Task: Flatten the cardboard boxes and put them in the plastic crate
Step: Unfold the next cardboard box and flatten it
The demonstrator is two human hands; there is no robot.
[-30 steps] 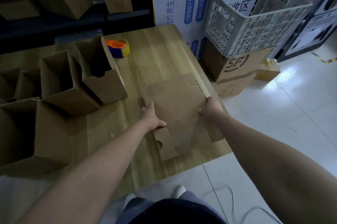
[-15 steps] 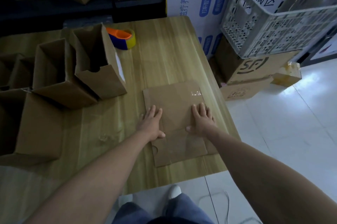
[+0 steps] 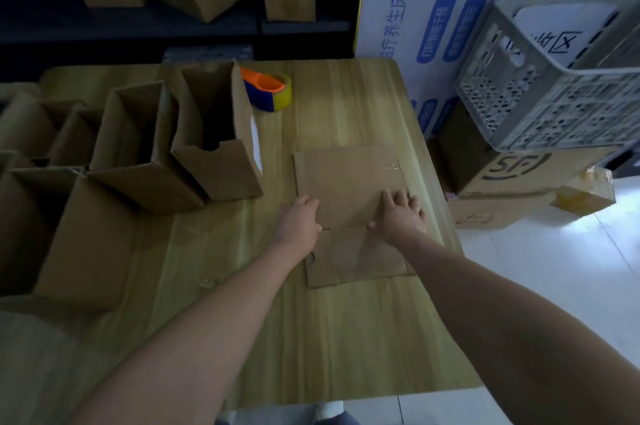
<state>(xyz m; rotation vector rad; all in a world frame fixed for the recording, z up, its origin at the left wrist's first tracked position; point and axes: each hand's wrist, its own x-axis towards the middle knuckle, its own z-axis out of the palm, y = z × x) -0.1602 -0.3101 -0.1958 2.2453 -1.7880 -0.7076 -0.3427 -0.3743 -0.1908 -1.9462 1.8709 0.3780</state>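
Table (image 3: 346,106) carries everything. Plastic crate (image 3: 554,95) sits off the table, well out past the right hand and above it, on stacked floor boxes. Unflattened boxes (image 3: 214,147) stand in a row out beyond the left hand.

Flat box (image 3: 346,178) lies under both hands, with its near flaps running back toward the wrists. It looks fully collapsed, so the step is the final press, then the lift to the crate.

- Right hand (image 3: 401,216): palm down on the card's right side, fingers straight and spread, holding nothing — just pressing.
- Left hand (image 3: 299,222): at the card's left edge with fingers bunched. Can't tell if it pinches the edge or only rests there.

To do it well:
- Lean on the crease between panel and flaps so it doesn't spring back.
- Take both long edges, thumbs on top.
- Lift it level and swing it right.
- Tip it edge-first so it clears the crate rim.
- Keep the flaps pinned or they will likely catch the rim.

Tape roll (image 3: 268,92) is ahead of the left hand, clear of the path.

Versus half a second ago: the left fingers lay straight on the card and have now pulled back to its edge. The right hand has stayed flat in roughly the same place, and the card hasn't visibly shifted.
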